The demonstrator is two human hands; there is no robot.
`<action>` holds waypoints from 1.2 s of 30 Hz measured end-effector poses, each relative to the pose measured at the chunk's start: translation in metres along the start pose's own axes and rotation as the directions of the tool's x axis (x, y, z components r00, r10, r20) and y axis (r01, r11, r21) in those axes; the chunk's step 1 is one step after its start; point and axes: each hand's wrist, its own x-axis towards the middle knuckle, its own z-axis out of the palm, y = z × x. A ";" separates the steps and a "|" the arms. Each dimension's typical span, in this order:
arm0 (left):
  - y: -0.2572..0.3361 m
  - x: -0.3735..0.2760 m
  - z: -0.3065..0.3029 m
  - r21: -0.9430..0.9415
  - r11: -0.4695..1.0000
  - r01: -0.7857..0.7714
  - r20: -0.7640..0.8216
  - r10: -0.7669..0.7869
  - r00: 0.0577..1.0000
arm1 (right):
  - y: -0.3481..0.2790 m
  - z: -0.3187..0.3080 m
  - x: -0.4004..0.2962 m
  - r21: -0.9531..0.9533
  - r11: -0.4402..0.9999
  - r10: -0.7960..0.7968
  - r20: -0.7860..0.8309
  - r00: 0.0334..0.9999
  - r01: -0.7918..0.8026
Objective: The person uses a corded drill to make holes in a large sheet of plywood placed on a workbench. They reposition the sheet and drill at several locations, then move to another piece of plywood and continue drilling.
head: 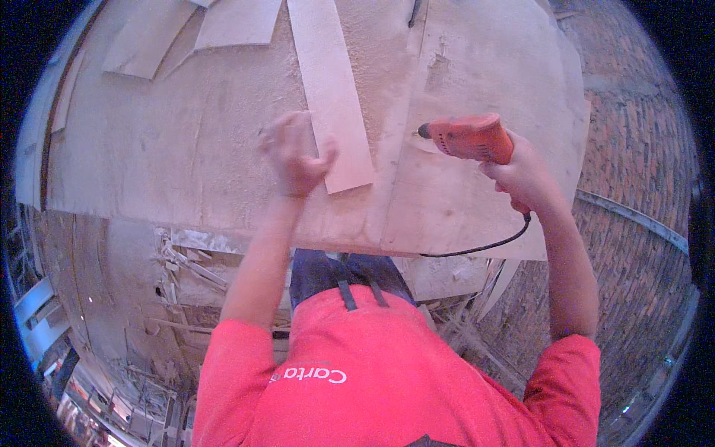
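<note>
My right hand (522,173) grips the handle of an orange corded power drill (469,137). Its black chuck points left, over the wooden worktable (234,173). A black cord runs from the handle's base to the table's front edge. My left hand (296,153), slightly blurred, is at the left edge of a long pale wooden board (341,112). The fingers are spread and the thumb reaches over the board; whether it presses on the wood I cannot tell. The board lies lengthwise away from me, its near end short of the table edge.
Flat wooden pieces (240,22) lie at the far left of the table. A dark cable end (414,14) shows at the far edge. Sawdust covers the tabletop. Wood scraps (192,265) litter the floor below, and a brick wall (637,139) rises on the right.
</note>
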 end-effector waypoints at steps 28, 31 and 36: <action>0.116 -0.004 0.159 -0.369 0.924 0.102 0.364 0.042 0.930 | 0.090 0.040 -0.037 0.233 0.907 -0.277 -0.300 0.913 0.351; 0.115 -0.005 0.156 -0.397 0.914 0.081 0.330 0.060 0.942 | 0.121 0.061 -0.082 0.538 0.792 -0.143 -0.298 0.944 0.290; 0.103 0.008 0.083 -0.546 0.837 -0.046 0.168 0.162 0.972 | 0.204 0.133 -0.179 0.778 0.608 0.188 -0.339 0.922 0.162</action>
